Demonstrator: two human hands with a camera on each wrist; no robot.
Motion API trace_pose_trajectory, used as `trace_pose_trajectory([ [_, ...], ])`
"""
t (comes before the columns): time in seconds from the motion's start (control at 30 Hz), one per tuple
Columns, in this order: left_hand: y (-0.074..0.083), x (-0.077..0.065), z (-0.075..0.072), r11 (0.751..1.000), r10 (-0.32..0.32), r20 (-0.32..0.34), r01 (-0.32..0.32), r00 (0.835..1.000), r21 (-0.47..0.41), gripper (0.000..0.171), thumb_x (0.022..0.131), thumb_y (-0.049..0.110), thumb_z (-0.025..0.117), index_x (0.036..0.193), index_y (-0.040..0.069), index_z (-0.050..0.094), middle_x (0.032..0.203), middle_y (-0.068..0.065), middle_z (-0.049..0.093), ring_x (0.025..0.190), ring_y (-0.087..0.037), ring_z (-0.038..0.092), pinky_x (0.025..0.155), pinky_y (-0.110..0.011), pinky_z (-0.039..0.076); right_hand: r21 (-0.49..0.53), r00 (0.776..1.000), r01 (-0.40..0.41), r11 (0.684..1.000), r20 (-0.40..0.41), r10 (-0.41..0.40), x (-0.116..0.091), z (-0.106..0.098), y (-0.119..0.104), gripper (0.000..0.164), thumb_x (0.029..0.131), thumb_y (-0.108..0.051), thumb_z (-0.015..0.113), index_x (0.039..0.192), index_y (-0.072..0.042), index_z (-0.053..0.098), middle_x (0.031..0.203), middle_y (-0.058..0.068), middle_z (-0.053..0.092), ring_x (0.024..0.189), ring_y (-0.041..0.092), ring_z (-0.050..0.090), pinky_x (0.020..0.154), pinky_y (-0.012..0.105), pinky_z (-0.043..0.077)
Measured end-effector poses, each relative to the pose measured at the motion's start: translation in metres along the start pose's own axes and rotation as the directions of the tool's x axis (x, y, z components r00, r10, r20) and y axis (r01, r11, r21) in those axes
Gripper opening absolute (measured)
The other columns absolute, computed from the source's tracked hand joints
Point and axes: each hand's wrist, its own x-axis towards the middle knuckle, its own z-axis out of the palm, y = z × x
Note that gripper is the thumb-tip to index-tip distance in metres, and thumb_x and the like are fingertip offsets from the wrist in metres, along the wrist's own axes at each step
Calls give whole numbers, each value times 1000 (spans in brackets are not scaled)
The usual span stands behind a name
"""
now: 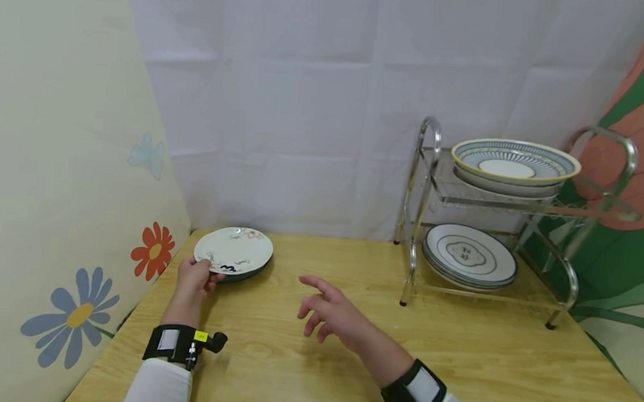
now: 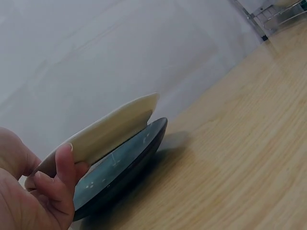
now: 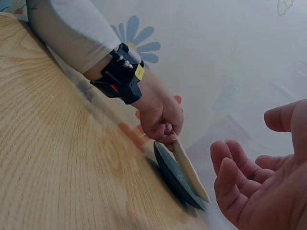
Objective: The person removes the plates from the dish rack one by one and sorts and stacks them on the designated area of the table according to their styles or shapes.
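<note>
My left hand (image 1: 196,277) pinches the near left rim of a white plate (image 1: 234,251) decorated with small dark and pink drawings. In the left wrist view the white plate (image 2: 112,132) is tilted, its near side raised over a dark green plate (image 2: 120,170). Thumb on top and fingers beneath grip the rim. The dark green plate (image 3: 173,177) lies on the table, also seen below the white one in the right wrist view. My right hand (image 1: 332,314) is over the middle of the table, fingers loosely bent and holding nothing.
A two-tier metal rack (image 1: 423,214) stands at the right. Its upper shelf bears a patterned bowl-like plate (image 1: 515,160) on other white dishes; its lower shelf holds stacked dark-rimmed plates (image 1: 470,254). A white cloth (image 1: 295,99) hangs behind the wooden table (image 1: 265,371).
</note>
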Motion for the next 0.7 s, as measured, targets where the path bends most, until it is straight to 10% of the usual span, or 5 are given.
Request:
trace_pose_trajectory([
  [0.7,-14,9,0,998,-2,-23,3,1000,56,41,106,17,42,144,4,34,77,0,64,54,-7,66,47,-20,40,-9,1000,9,1000,-26,-9,-2,-4,1,60,104,-32,55,159,-23,34,103,8,64,72,18,68,58,28,51],
])
